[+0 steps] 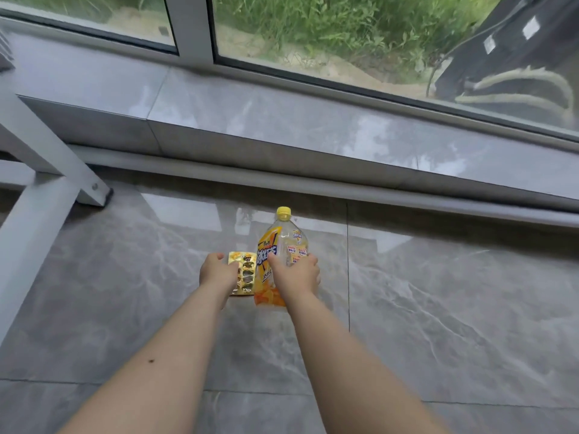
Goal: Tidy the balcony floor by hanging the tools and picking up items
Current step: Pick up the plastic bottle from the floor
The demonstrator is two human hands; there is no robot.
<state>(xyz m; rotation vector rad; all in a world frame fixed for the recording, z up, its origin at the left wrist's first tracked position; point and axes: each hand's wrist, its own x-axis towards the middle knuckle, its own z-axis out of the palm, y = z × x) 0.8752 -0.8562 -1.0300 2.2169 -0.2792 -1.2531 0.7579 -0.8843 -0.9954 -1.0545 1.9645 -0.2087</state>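
Observation:
An empty clear plastic bottle (279, 245) with a yellow cap and an orange-yellow label lies on the grey tiled floor, cap pointing towards the window. My right hand (297, 272) grips it around the middle, fingers curled over the body. Just left of the bottle lies a gold foil tray (246, 272) with several empty pockets. My left hand (217, 270) covers the tray's left edge, thumb and fingers closing on it. Both arms reach forward from the bottom of the view.
A white metal frame leg (94, 192) stands on the floor at the left. A raised grey tiled sill (313, 126) runs under the window across the back. Grass and a dark outdoor unit (517, 57) lie beyond the glass. Bare floor tiles spread right of the bottle.

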